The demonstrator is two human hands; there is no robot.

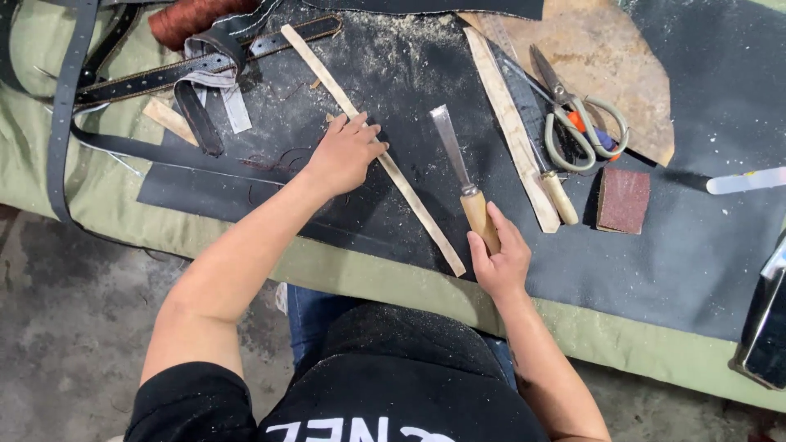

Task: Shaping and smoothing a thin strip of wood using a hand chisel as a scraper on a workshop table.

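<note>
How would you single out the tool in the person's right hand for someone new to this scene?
On the dark mat covering the bench, find the right hand near its front edge. It grips a chisel: pale wooden handle, flat steel blade pointing away, unlike the looped scissors further back.

Your own body, seen from above: bare arms, dark top, blue jeans.

You wear a black short-sleeved shirt (409,409) with large white lettering across the chest at the bottom edge of the view; the sleeve ends above your left elbow. Both forearms are uncovered down to your left hand (344,155) and right hand (499,262), which show no gloves, rings or watch. A strip of blue jeans (315,315) shows under the shirt.
</note>
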